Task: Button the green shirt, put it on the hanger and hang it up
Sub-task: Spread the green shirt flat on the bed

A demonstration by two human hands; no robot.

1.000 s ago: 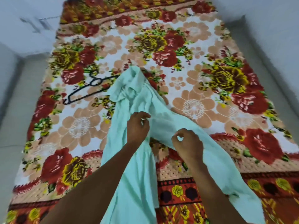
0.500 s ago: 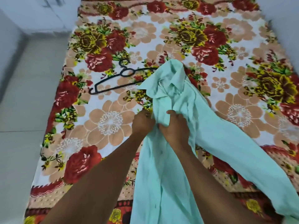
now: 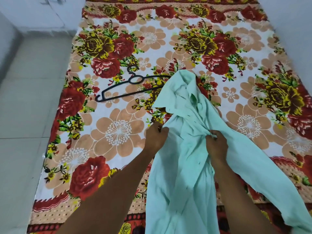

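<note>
Head view: the green shirt lies rumpled on the floral blanket. The left hand pinches its left edge, the right hand grips bunched fabric mid-front. The black hanger lies just beside the collar.

Hanger right end under green shirt, shirt hem cut off below, buttons perhaps hidden in folds

Even, diffuse indoor light fills the view, without glare or hard shadows. Wide-angle distortion bends the edges, and the whole picture is slightly soft, blurriest at the corners.
</note>
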